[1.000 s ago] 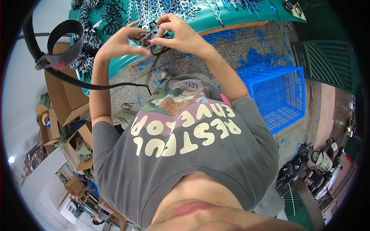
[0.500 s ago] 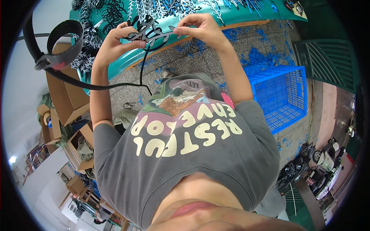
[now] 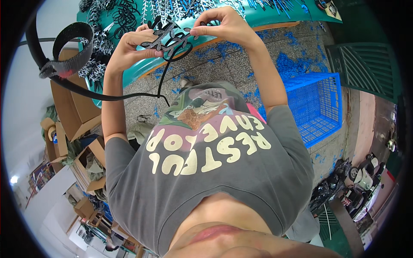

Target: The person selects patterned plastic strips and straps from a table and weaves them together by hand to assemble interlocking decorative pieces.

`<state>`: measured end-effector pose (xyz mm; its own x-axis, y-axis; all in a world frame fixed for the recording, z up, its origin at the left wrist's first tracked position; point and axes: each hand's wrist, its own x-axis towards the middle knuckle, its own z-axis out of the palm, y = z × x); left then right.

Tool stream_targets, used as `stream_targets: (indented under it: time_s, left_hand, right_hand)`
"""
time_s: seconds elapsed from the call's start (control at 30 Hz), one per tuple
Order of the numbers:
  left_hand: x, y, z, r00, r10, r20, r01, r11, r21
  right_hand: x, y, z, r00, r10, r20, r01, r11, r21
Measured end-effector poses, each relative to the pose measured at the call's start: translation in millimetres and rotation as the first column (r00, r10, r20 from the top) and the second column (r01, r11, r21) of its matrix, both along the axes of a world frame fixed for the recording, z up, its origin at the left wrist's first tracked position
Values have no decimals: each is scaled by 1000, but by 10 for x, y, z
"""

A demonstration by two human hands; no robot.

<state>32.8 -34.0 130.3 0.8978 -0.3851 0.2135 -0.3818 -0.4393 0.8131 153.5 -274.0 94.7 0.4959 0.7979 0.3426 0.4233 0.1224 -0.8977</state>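
Note:
My left hand [image 3: 134, 48] is closed around a bunch of black leaf-shaped trim [image 3: 165, 38] with silvery glittery faces, thumb on the near side. My right hand [image 3: 224, 26] pinches the other end of the trim between thumb and fingertips. Between the hands the sprigs overlap, and a plain black loop hangs beneath them. Both hands are above the near edge of a green-topped table [image 3: 269, 18]. Beyond them lie rows of similar leaf sprigs [image 3: 176, 7] in silver, black and blue. Coiled black strips [image 3: 124, 20] rest behind my left hand.
Heaped leaf trim [image 3: 91, 71] covers the table's left end. A blue plastic crate [image 3: 312, 78] stands on the floor at right, beside blue scraps [image 3: 289, 68]. Cardboard boxes [image 3: 76, 107] stand at left. A black strap [image 3: 114, 97] and thin cord [image 3: 161, 79] cross in front.
My right hand has moved slightly up, still pinching the trim. The sprigs are bunched closer together, and the black loop now hangs lower and further right.

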Motion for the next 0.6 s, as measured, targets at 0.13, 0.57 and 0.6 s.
stream_targets:
  time_s: [0.13,0.57,0.6]
  left_hand:
    - [46,-15,-13,998,-54,-22,54,999,-9]
    - [263,7,-219,994,3,-112,-9,999,-54]
    - [277,21,-258,986,23,-165,-35,997,-69]
  right_hand:
    - [51,41,-63,1000,18,0,-18,999,-31]
    - [190,115,-389,970,85,-229,-116,985,-127]
    - [189,117,-405,952,80,-295,-107,992,-73]
